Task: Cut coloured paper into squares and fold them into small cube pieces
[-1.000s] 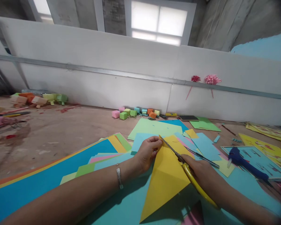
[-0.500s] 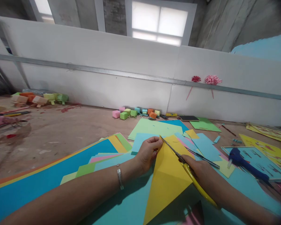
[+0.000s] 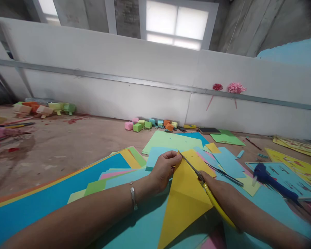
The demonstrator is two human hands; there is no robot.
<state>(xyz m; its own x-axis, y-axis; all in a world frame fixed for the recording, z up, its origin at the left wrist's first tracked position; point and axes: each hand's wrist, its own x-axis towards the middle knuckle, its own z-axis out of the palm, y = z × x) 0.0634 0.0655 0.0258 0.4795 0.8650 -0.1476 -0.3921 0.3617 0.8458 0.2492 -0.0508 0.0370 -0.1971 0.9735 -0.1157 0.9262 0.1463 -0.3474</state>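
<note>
A sheet of yellow paper is held up at a slant over light blue sheets. Between its thumb and fingers, my left hand pinches the top edge of that sheet. My right hand is closed around the yellow handles of a pair of scissors. The blades lie along the upper part of the yellow paper, their tip beside my left fingertips, and look nearly closed. Behind my right hand lies a second, dark slim tool, perhaps scissors or tweezers, on the paper scraps.
Stacked coloured sheets spread to the left. Small folded paper boxes stand by the white partition. On the right are a blue glue gun, printed yellow sheets and light blue scraps. Two paper flowers are on the partition rail.
The scissors' tip and my left fingertips have shifted very slightly right. The scissors' handles appear a little closer together, and the lower part of the yellow paper has moved slightly.
</note>
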